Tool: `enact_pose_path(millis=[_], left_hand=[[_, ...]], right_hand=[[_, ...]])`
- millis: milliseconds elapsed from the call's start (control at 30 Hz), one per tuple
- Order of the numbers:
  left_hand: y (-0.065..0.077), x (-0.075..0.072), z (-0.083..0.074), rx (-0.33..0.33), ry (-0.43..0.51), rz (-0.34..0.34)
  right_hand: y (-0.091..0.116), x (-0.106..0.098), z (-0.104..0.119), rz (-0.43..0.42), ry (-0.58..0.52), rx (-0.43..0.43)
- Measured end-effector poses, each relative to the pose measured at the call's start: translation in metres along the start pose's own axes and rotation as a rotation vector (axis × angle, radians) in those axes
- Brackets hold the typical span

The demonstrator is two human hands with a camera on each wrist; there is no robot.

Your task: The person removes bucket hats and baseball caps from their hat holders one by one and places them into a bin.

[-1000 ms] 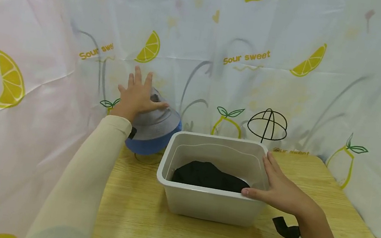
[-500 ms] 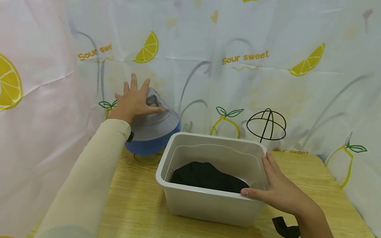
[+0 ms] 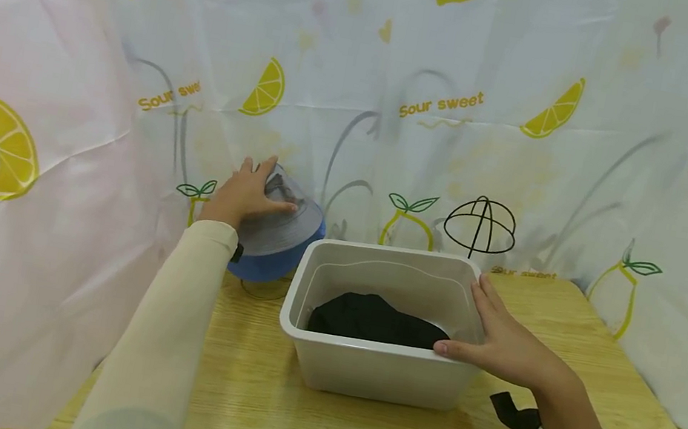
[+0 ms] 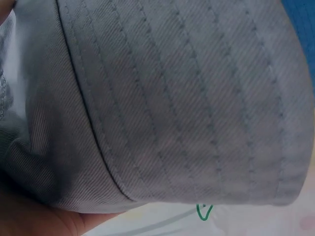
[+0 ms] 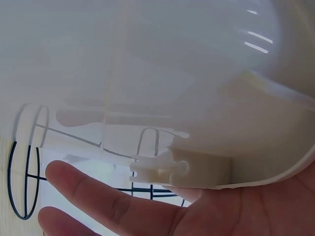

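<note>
At the back left, a grey bucket hat [image 3: 281, 227] sits tilted over a blue hat [image 3: 271, 264], with a wire ring showing on the table below. My left hand [image 3: 246, 195] holds the grey hat's crown, thumb on the near side and fingers bent over the far side. The stitched brim fills the left wrist view. A white plastic bin [image 3: 376, 373] stands mid-table with black cloth [image 3: 375, 318] inside. My right hand [image 3: 509, 342] rests at the bin's right corner, thumb on the front rim and fingers straight along the right side, as the right wrist view shows too.
A black wire dome-shaped hat stand [image 3: 481, 225] is behind the bin. Curtains printed with lemons [image 3: 342, 57] hang at the back and both sides of the wooden table [image 3: 259, 411]. The table's right edge runs beyond my right arm.
My left hand has come down onto the grey hat, its spread fingers bending over the crown. The right hand and the bin have stayed put.
</note>
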State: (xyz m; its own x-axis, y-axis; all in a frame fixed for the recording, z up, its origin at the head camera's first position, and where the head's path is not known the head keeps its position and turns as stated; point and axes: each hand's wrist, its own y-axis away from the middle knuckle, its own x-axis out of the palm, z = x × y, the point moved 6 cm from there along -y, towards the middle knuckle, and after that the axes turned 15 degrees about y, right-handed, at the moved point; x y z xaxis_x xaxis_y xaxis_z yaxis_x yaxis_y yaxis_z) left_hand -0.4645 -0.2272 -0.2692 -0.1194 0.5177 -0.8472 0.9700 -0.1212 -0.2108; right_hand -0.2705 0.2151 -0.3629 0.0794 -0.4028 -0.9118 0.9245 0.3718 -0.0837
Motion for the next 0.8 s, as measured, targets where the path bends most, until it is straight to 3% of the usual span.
enact_pose_path(millis=[267, 800], left_hand=[[-0.0005, 0.0015, -0.0011, 0.042, 0.059, 0.013], [-0.0025, -0.0024, 0.0017, 0.027, 0.097, -0.025]], right_hand=[[-0.0009, -0.0007, -0.0002, -0.005, 0.019, -0.001], [-0.0005, 0.0010, 0.0000, -0.006, 0.016, -0.002]])
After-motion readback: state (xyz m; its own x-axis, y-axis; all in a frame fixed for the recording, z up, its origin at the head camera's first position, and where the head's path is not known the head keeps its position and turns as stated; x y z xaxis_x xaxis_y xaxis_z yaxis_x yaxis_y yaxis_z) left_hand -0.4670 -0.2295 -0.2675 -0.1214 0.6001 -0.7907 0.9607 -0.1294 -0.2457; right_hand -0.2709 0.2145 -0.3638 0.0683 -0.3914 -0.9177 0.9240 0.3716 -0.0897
